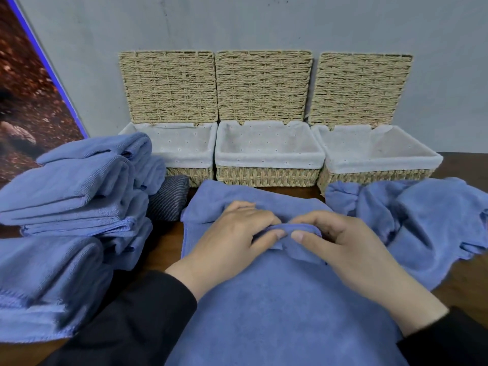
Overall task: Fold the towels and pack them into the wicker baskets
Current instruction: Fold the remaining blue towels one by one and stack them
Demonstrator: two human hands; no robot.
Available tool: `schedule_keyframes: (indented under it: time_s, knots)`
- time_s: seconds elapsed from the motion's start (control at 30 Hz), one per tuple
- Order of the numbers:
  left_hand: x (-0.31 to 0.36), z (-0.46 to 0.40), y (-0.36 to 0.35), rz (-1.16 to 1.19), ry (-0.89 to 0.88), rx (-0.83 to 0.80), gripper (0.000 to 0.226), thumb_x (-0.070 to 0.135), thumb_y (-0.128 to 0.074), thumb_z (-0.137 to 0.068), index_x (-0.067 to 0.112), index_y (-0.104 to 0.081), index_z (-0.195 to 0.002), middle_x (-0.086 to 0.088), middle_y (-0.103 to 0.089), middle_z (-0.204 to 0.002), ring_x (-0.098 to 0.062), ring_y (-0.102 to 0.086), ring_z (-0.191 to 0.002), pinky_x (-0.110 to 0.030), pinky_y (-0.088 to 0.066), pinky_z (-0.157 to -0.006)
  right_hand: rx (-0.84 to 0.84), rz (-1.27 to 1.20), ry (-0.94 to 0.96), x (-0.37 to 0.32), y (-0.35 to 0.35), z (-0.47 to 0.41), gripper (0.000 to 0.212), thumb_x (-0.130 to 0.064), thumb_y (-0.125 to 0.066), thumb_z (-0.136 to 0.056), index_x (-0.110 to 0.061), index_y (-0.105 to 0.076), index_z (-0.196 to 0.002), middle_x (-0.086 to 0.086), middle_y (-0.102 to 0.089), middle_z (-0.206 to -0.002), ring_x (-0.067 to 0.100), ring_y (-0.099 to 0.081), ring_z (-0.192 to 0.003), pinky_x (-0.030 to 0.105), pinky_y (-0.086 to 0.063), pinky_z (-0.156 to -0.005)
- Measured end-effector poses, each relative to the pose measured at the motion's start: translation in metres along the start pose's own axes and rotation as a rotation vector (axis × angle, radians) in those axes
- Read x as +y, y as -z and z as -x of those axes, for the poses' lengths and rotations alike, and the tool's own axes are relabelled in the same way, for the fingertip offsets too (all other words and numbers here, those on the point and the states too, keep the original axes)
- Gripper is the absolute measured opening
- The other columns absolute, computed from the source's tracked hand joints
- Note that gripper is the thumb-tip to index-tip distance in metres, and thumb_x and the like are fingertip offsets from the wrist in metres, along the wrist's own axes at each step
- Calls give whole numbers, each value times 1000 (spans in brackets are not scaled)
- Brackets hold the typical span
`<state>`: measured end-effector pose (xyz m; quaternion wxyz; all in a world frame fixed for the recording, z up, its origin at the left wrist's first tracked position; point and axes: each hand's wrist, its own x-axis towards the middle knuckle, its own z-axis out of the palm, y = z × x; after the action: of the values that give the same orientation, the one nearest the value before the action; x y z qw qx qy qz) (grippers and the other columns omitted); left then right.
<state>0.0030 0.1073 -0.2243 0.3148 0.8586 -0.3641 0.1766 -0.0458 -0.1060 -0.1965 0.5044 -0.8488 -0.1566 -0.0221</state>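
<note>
On table centre, left hand [232,233] & right hand [340,239] pinch towel [277,313] fold, seemingly bunched between thumbs.

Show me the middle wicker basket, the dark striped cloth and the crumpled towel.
Middle wicker basket [266,177]: head view, woven front wall.
Dark striped cloth [169,198]: head view, its centre.
Crumpled blue towel [427,215]: head view, its middle folds.

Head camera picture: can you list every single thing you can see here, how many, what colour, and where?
Wicker baskets: three, tan, white liners, lids up, row against wall.
Folded towels: one pile, count unclear, blue, left.
Spread towel: one, blue, centre, being folded.
Crumpled towel: blue, right, count unclear.
Striped cloth: one, dark grey, beside left basket.
Table: one, dark brown.
Left hand: pinches the spread towel.
Right hand: pinches the spread towel.
</note>
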Motion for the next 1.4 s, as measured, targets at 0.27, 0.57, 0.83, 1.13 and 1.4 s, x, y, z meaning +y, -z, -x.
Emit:
schedule_keyframes:
  time_s: [0.27,0.57,0.83,1.13,1.4]
  knots:
    - [-11,1,29,-139,120,126,31,19,-70,-91,33,-46,-77,23,-43,-69,-6,-37,-68,-26,-32,-72,460,85,-5,-10,28,-1,18,-28,-59,-100,-27,-68,-84,-2,-59,-65,9,-50,-57,16,-35,-52]
    - [15,19,100,-109,320,161,19,10,-65,-93,28,-72,-95,12,-68,-83,-8,-62,-80,-27,-46,-70,388,-246,-20,-43,71,21,25,-34,-59,-97,-15,-73,-90,23,-68,-93,24,-61,-64,40,-54,-59]
    - [41,5,145,-114,699,-156,33,36,-51,-102,8,-61,-87,-6,-58,-55,-17,-59,-44,-29,-43,-46,146,-261,-260,-59,94,14,40,-36,-66,-91,3,-59,-88,21,-48,-88,38,-54,-85,46,-62,-81]
    - [50,-28,153,165,421,429,20,27,-53,-96,16,-70,-94,-16,-66,-88,-22,-63,-84,-50,-58,-85,515,-78,175,-81,81,-13,17,-40,-52,-97,-31,-60,-85,17,-52,-87,18,-49,-86,38,-43,-87]
    - [37,108,80,59,369,-87,32,14,-65,-96,40,-75,-113,32,-67,-118,13,-59,-112,-20,-49,-94,6,128,-88,-2,23,90,24,-33,-51,-100,-22,-72,-96,-26,-71,-111,6,-66,-107,22,-48,-85]
